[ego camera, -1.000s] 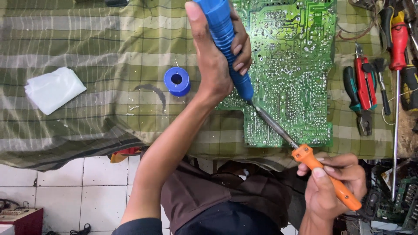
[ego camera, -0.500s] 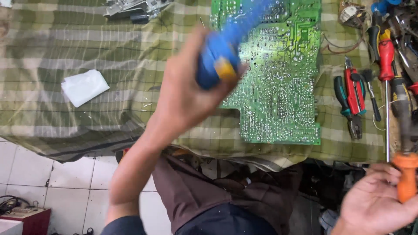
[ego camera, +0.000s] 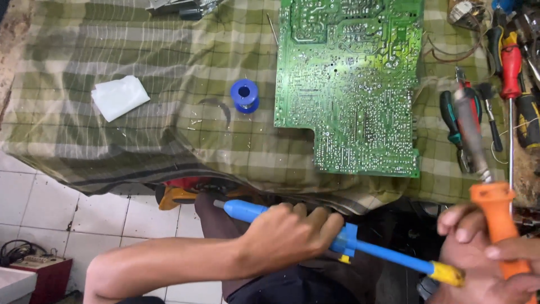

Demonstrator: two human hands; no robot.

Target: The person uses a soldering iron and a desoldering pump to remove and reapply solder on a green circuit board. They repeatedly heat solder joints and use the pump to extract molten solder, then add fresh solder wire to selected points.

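Green plaid cloth covers the bench above a white tiled floor, with the large green circuit board lying far right of centre. Near the body, the left hand is closed around a blue desoldering pump; the right hand grips an orange-handled soldering iron. Keeping the hot tip off cloth and skin seems wise.

You are in an electronics repair workshop: beyond your grip on the blue desoldering pump a bare green circuit board lies on the cloth-covered worktop, a solder spool just beside it, with pliers and screwdrivers farther right.
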